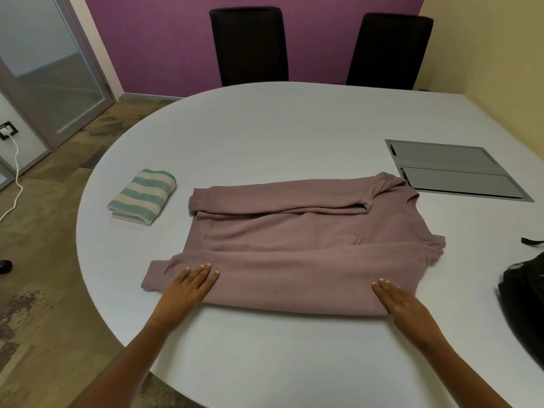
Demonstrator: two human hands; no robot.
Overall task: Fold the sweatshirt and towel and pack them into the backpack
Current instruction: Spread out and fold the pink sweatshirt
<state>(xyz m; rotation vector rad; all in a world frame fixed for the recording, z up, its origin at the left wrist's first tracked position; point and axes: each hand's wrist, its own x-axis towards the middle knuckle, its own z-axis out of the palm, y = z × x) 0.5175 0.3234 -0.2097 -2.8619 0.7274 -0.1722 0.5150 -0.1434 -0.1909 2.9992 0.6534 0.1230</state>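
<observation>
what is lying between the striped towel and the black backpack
In the head view, the sweatshirt lies between towel and backpack, with bare table on either side.

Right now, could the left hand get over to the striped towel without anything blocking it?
Probably yes. The left hand lies flat on the near sleeve of the sweatshirt, and the folded towel sits beyond it to the left, with only bare table between.
</observation>
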